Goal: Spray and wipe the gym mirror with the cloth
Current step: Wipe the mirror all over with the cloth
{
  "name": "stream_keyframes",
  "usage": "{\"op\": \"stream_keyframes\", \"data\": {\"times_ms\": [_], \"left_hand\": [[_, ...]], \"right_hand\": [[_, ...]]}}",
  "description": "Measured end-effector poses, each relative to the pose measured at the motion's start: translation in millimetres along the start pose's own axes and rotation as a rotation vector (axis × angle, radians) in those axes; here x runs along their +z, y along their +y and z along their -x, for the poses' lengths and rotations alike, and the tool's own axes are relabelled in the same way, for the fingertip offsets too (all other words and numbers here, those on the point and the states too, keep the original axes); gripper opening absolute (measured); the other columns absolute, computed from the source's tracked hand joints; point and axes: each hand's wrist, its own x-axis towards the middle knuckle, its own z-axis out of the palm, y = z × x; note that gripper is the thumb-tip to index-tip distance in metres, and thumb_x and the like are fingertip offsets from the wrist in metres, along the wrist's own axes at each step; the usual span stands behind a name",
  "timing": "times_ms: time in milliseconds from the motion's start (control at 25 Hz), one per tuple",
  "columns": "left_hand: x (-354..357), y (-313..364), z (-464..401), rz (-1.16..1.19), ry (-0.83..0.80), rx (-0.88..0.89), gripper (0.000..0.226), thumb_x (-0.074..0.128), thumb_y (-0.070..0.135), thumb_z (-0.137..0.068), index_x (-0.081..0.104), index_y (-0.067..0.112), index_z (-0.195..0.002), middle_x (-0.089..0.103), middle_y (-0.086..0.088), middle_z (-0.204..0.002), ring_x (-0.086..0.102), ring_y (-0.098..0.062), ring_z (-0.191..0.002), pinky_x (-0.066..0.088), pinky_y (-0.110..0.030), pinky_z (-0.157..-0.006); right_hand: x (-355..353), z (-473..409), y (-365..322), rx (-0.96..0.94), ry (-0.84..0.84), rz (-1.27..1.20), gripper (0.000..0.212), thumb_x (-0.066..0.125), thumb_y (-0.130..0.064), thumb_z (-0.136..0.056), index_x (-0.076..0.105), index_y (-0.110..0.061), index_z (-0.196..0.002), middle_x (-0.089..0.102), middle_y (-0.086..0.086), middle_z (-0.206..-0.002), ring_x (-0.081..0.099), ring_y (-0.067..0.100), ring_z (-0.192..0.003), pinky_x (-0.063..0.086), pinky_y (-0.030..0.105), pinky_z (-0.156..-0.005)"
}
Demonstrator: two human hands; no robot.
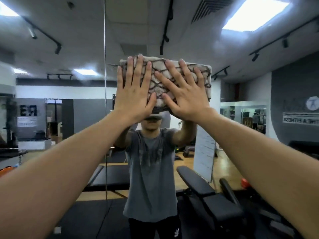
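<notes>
Gym mirror (69,104) ahead, reflecting benches (203,187) and ceiling lights. Left hand (134,90) and right hand (186,94) both flat, fingers straight, pressing the cloth (165,78) against the glass up high.

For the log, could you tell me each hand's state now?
Left hand: open, fingers straight, pressing the patterned cloth.
Right hand: open, pressing it too.

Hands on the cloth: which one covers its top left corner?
The left hand: its fingertips reach the top left edge of the cloth. The right hand lies toward the middle, angled left.
</notes>
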Motion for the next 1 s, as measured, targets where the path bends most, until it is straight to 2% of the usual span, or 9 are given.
{"op": "stream_keyframes", "data": {"times_ms": [200, 480, 680, 1000], "left_hand": [[-10.7, 26.9, -86.4, -0.001, 0.011, 0.019, 0.084, 0.019, 0.058, -0.097, -0.007, 0.014, -0.164, -0.012, -0.015, -0.172, -0.012, -0.036, -0.158, -0.005, -0.058, -0.127], [4.5, 106.6, -84.0, 0.031, 0.044, 0.034, 0.081, 0.027, 0.052, -0.099, 0.001, 0.014, -0.165, -0.005, -0.015, -0.173, -0.006, -0.036, -0.159, -0.001, -0.058, -0.127], [17.6, 152.1, -28.6, 0.049, 0.017, 0.04, 0.083, 0.032, 0.051, -0.098, 0.002, 0.013, -0.165, -0.004, -0.017, -0.172, -0.005, -0.037, -0.159, 0.004, -0.061, -0.126], [62.7, 255.8, 129.7, 0.137, -0.06, 0.003, 0.09, 0.053, 0.044, -0.094, 0.01, 0.008, -0.164, -0.001, -0.019, -0.172, 0.003, -0.044, -0.158, 0.009, -0.067, -0.124]], "right_hand": [[-20.4, -38.1, 77.0, 0.041, -0.007, 0.002, 0.066, 0.021, -0.065, -0.103, 0.009, -0.049, -0.166, 0.005, -0.007, -0.177, 0.002, 0.029, -0.163, 0.002, 0.059, -0.128], [-11.4, 22.6, 128.4, 0.099, 0.072, 0.004, 0.063, 0.027, -0.062, -0.105, 0.018, -0.045, -0.166, 0.012, -0.004, -0.177, 0.008, 0.028, -0.163, 0.007, 0.058, -0.128], [-0.3, 96.0, 125.9, 0.09, 0.065, -0.012, 0.064, 0.033, -0.06, -0.106, 0.02, -0.043, -0.166, 0.013, -0.001, -0.177, 0.008, 0.029, -0.163, 0.012, 0.06, -0.127], [23.6, 275.0, 104.2, 0.028, -0.04, -0.048, 0.068, 0.046, -0.057, -0.102, 0.027, -0.041, -0.165, 0.017, 0.003, -0.176, 0.014, 0.035, -0.162, 0.02, 0.065, -0.121]]}}
